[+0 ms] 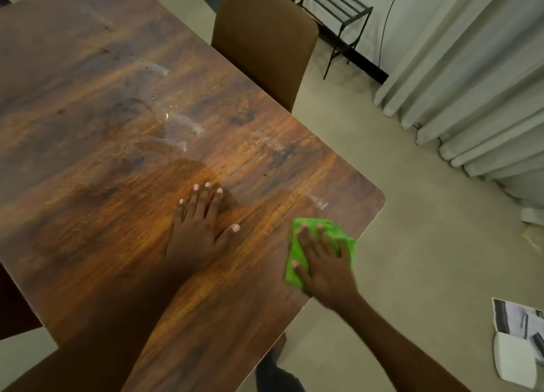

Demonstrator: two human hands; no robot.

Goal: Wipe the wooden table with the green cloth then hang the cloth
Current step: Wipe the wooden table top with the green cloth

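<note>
Right hand [322, 262] flat on green cloth [294, 269], left hand [200, 229] spread, streaky wooden table [103, 112], curtains [471, 82]

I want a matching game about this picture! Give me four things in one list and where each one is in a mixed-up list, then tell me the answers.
Things:
1. green cloth
2. left hand
3. brown chair
4. papers

Places:
A. lying on the floor at the lower right
B. pressed flat under the right hand, near the table's corner
C. pushed up to the far edge of the wooden table
D. resting flat and bare on the tabletop, holding nothing

Right pairs: 1-B, 2-D, 3-C, 4-A
</note>
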